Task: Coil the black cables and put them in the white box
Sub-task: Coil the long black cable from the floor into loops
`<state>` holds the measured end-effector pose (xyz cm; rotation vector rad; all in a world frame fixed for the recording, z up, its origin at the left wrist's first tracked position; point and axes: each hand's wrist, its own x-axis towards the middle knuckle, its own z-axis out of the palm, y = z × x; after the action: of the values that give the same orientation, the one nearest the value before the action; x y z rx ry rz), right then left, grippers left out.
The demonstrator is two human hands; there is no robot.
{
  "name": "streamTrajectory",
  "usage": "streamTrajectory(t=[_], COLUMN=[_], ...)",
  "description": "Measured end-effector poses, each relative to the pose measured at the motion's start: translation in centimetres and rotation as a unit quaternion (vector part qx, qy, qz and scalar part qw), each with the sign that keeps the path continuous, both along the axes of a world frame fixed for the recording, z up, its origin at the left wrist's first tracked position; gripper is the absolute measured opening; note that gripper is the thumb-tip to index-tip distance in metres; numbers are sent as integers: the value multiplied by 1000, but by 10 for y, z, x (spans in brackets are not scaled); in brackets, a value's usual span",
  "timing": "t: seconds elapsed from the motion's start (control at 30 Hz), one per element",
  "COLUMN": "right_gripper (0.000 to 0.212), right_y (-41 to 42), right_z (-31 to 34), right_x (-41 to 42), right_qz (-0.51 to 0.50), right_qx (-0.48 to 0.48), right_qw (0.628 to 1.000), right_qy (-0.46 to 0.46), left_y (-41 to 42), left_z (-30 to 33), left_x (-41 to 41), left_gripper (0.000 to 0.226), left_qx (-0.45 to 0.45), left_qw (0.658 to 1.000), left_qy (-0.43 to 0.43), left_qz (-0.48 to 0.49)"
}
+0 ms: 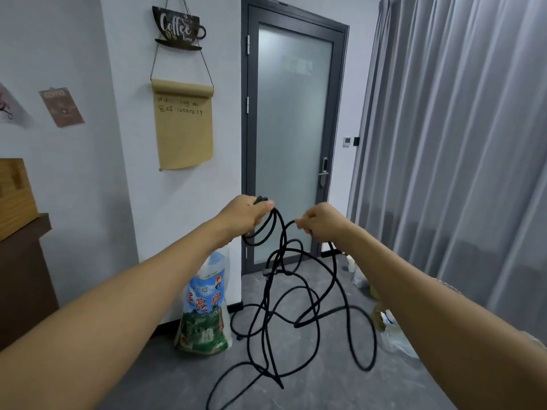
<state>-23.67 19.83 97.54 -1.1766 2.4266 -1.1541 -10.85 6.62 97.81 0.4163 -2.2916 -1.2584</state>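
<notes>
A long black cable [307, 294] hangs in loose tangled loops from both hands down to the grey floor. My left hand [242, 214] is raised in front of the door and grips a few small loops of the cable gathered at its top. My right hand [321, 221], level with it and a short way to the right, pinches a strand of the same cable that runs across from the left hand. No white box is in view.
A printed plastic bag [204, 315] stands on the floor against the wall, left of the cable. A frosted glass door [291, 149] is ahead, grey curtains [458, 158] at right. Small bags and clutter [390, 329] lie by the curtain. A wooden counter [23, 261] stands at left.
</notes>
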Motion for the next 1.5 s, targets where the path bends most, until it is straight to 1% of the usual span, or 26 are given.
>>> streamTrajectory(t=[0.07,0.2,0.37,0.43,0.47,0.53,0.63,0.73,0.8,0.87,0.93,1.0,1.1,1.17,1.2,1.23,1.27,1.33,1.4,1.43,1.5], right_gripper=[24,19,24,21,17,19,21,21,23,28,32,35,36,48,55,56,52,36,25,21,15], right_y=[-5,-9,-14,-15,-14,-13,-7,-1,1,2,4,4,4,5,5,5,5,3,0,-1,-1], right_z=[10,24,29,29,29,29,33,35,34,31,30,31,35,36,36,36,36,35,32,30,28], right_x=[5,11,9,11,14,23,33,37,34,30,28,29,27,22,20,20,20,23,24,23,21], right_qz=[1,5,-82,-66,-42,15,84,139,160,177,192,207,232,251,255,255,250,232,207,200,193], right_qx=[-53,-116,-153,-161,-161,-143,-95,-38,-17,-19,-23,-22,-9,18,37,54,66,76,89,102,133], right_qw=[997,988,972,973,976,985,992,985,979,979,980,978,973,967,966,965,965,960,955,950,942], right_qy=[-54,-102,-156,-153,-144,-101,0,96,128,99,33,-1,-18,-31,-19,10,52,135,194,216,241], left_y=[3,5,11,14,15,18,20,20,18,15,13,11,11,11,11,11,11,15,22,24,28], left_z=[-3,-7,-1,0,0,-1,-1,-2,-3,-4,-7,-10,-14,-15,-14,-14,-13,-11,-10,-11,-13], left_x=[0,1,0,-3,-3,-3,-3,-1,-1,-1,-2,-2,-3,-4,-4,-3,-3,-4,-7,-9,-12], left_gripper=[39,39,37,36,36,35,37,35,35,30,24,26,33,34,33,32,33,42,48,47,43], left_qx=[-53,-125,-157,-153,-137,-86,-50,-26,-8,28,71,102,141,181,203,226,245,267,251,234,208], left_qw=[998,989,984,981,981,982,982,982,982,983,980,977,975,970,965,960,956,952,963,969,977], left_qy=[-32,-71,-76,-91,-97,-102,-95,-85,-72,-41,-13,3,19,33,40,45,50,54,52,52,45], left_qz=[-8,-18,-44,-72,-92,-131,-153,-169,-173,-176,-188,-189,-171,-162,-159,-157,-156,-141,-82,-50,-23])
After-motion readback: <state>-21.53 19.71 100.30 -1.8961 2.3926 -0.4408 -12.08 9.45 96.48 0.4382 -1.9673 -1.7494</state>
